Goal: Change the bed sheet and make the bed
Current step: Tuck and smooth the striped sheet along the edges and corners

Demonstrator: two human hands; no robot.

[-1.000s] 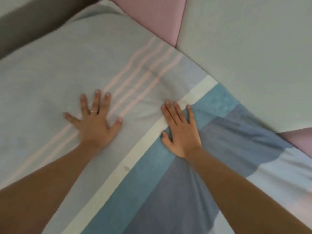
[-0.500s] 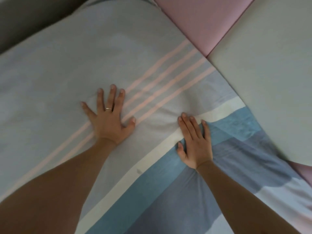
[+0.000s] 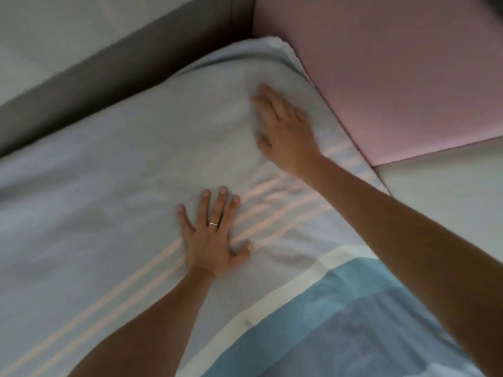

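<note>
Our left hand flat, fingers spread, anchors striped bed sheet; right hand flat, holding nothing. Sheet reaches corner beside pink padded panel. Best we sweep creases toward corner, pressure light.

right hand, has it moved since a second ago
Yes. The right hand has left the white band and crossed the pink stripes, going up the sheet toward the corner by the pink panel.
</note>
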